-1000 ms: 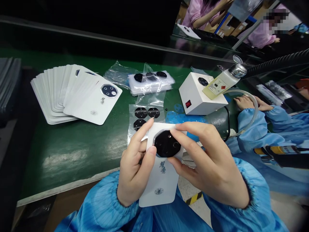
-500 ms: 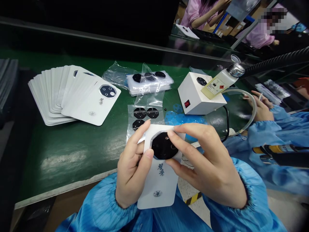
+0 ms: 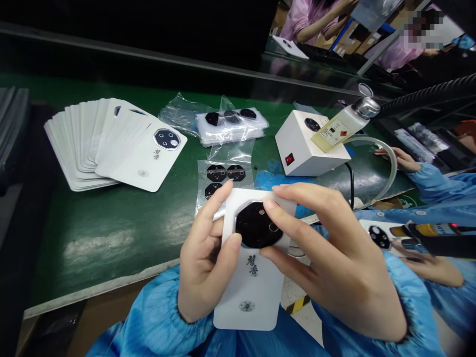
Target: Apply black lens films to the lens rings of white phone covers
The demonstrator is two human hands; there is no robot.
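Note:
I hold a white phone back cover (image 3: 250,287) over my lap, just in front of the green bench edge. My left hand (image 3: 206,263) grips its left side, thumb at the edge of the black octagonal camera lens piece (image 3: 255,225). My right hand (image 3: 334,263) is closed around the cover's right side, with the index finger pressing on the lens piece and the thumb below it. Both sleeves are blue.
A fanned stack of white covers (image 3: 111,144) lies at the left of the green bench (image 3: 111,233). Clear bags with black lens pieces (image 3: 223,173) lie mid-bench beside a white box with a red switch (image 3: 305,148) and a dispenser bottle (image 3: 344,126). A co-worker's hands (image 3: 427,263) work at the right.
The cover has tilted and slid slightly toward me, and my right index finger has moved onto the lens piece. The co-worker at the right now holds a cover lower down.

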